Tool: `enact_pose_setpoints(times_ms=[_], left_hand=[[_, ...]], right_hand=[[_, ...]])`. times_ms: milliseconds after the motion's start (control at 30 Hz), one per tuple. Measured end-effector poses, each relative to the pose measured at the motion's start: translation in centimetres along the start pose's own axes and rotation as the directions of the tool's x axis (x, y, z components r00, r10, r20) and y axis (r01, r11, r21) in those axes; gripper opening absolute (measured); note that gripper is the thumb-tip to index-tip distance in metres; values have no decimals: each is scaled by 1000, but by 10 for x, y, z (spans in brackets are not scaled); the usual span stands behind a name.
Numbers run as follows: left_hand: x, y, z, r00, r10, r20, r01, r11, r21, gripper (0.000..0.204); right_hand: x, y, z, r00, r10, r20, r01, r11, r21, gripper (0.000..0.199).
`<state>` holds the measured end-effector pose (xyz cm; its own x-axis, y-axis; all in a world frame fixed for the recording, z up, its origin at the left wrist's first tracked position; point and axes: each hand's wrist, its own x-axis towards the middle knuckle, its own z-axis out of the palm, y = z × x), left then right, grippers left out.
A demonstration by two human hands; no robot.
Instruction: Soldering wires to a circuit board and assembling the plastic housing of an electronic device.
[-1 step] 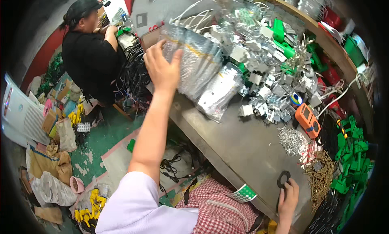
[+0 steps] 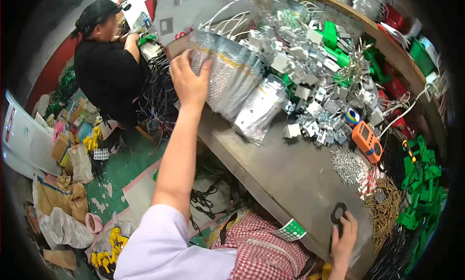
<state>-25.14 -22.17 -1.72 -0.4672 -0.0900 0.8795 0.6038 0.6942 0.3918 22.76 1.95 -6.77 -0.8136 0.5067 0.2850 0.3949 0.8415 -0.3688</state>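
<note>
My left hand (image 2: 190,81) reaches far out to a row of bubble-wrapped packs (image 2: 225,79) held by a yellow band, white cables sticking out of their tops. Its fingers curve over the leftmost pack's edge, and the thumb stands apart from them. In front of the row lies another wrapped pack (image 2: 259,110) with a white, holed face. Down at the lower right, my right hand (image 2: 345,239) rests on the metal table (image 2: 271,168), thumb and fingers apart. Its fingertips touch or nearly touch a flat black ring (image 2: 338,212).
Loose metal and white parts (image 2: 315,96) are heaped at the back. Beside them lie an orange meter (image 2: 366,142), silver screws (image 2: 346,167), brass-coloured screws (image 2: 385,207) and green plastic parts (image 2: 421,183). Another person (image 2: 109,66) works at the far left. Bags (image 2: 63,226) crowd the floor.
My left hand has shifted slightly left and down along the packs. The view has tilted a little; my right hand and the black ring stay in place.
</note>
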Motion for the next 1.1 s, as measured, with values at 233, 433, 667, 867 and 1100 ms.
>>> enact_pose_setpoints(times_ms=[233,433,667,867,1100], left_hand=[[23,10,-20,974,193,-119,-197,980,-22,19],[-71,166,-77,649,748,139,-627,629,-460,25],[-178,202,-70,180,940,291,-342,337,-877,48],[-177,307,-65,2,883,469,-137,465,-875,42],[-187,312,-47,-70,810,583,277,577,-768,10]], right_hand=[[21,-7,15,998,12,-66,-16,998,-62,42],[24,-2,1,999,34,-6,-34,999,42,53],[-40,27,-26,979,205,-14,-205,968,-144,51],[-28,27,-38,968,251,21,-251,968,21,48],[-43,28,-9,903,423,-68,-216,587,780,59]])
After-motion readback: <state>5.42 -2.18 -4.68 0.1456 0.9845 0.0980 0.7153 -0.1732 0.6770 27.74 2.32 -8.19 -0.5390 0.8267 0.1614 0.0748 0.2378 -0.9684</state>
